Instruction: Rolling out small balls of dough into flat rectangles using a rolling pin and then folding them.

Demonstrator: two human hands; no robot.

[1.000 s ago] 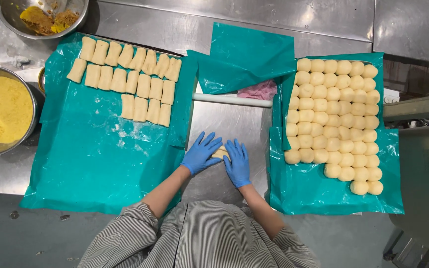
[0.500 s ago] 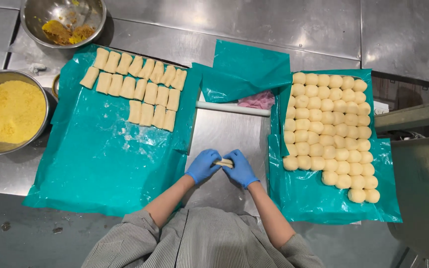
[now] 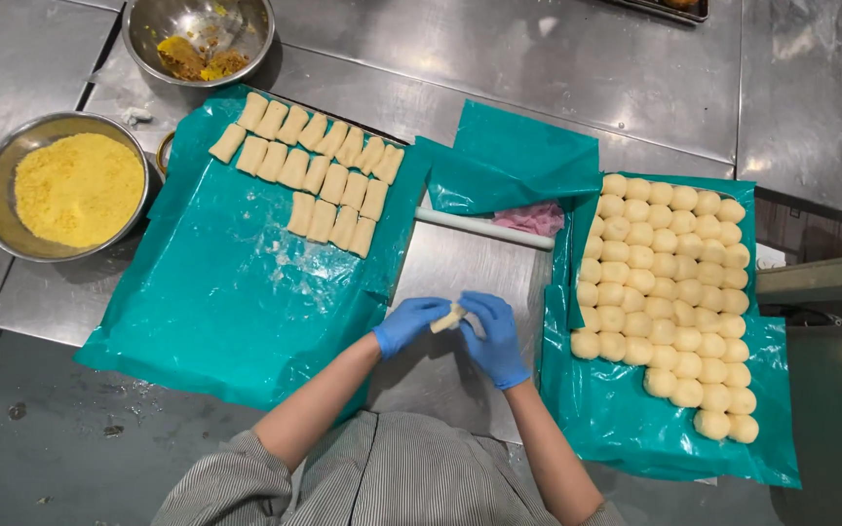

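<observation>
Both hands wear blue gloves and meet over a bare patch of the steel counter (image 3: 577, 68), just in front of the person's striped grey shirt (image 3: 392, 482). The left hand (image 3: 409, 324) and the right hand (image 3: 494, 336) each close their grip on one small pale roll of dough (image 3: 448, 318), which lies between their fingertips, held just above the counter's surface. The left hand pinches its left end, while the right hand curls over its right end.

To the left, a teal plastic sheet (image 3: 216, 312) covers the counter. On its far part lie pale oblong dough rolls (image 3: 319, 173) in three close rows, side by side and touching. To the right, a second teal plastic sheet (image 3: 635, 429) carries many round pale dough balls (image 3: 669, 282) packed in tight rows. Between the two sheets, beyond the hands, a white rolling pin (image 3: 484, 228) lies across the counter, with a pink lump (image 3: 530, 218) just behind it and a folded teal sheet (image 3: 518, 156) partly over that.

At the far left stands a round metal bowl of yellow crumbs (image 3: 75, 187). Beyond it, near the top edge, a second metal bowl (image 3: 199, 37) holds orange-brown scraps.
</observation>
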